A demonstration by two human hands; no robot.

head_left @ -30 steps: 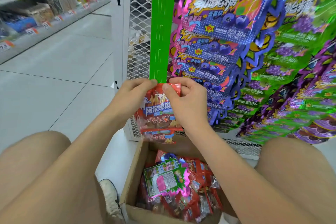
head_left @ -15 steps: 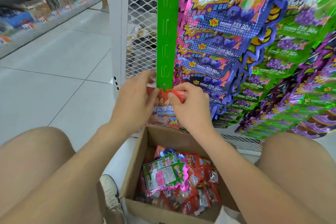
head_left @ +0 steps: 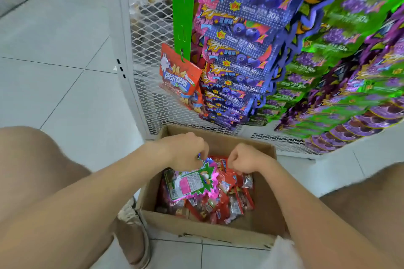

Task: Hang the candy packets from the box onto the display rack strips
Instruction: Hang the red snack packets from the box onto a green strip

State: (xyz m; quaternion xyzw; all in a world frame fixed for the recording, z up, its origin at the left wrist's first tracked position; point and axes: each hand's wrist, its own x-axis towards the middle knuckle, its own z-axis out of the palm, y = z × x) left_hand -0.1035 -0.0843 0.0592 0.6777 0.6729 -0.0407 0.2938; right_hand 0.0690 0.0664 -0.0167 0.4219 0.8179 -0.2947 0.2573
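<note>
Reaching into the box point(head_left: 218, 232) for more packets; one hung, many left.
Left hand point(head_left: 185, 153) pinched the green-edged packet point(head_left: 190, 185); right hand point(head_left: 242, 159) was curled among loose packets point(head_left: 231, 202), grasp unclear; beyond, one red packet point(head_left: 179, 76) hung low on the green strip point(head_left: 182, 6).

Red packet point(head_left: 180, 76) reads 阿尔卑斯; purple packets point(head_left: 247, 17) 30.
</note>
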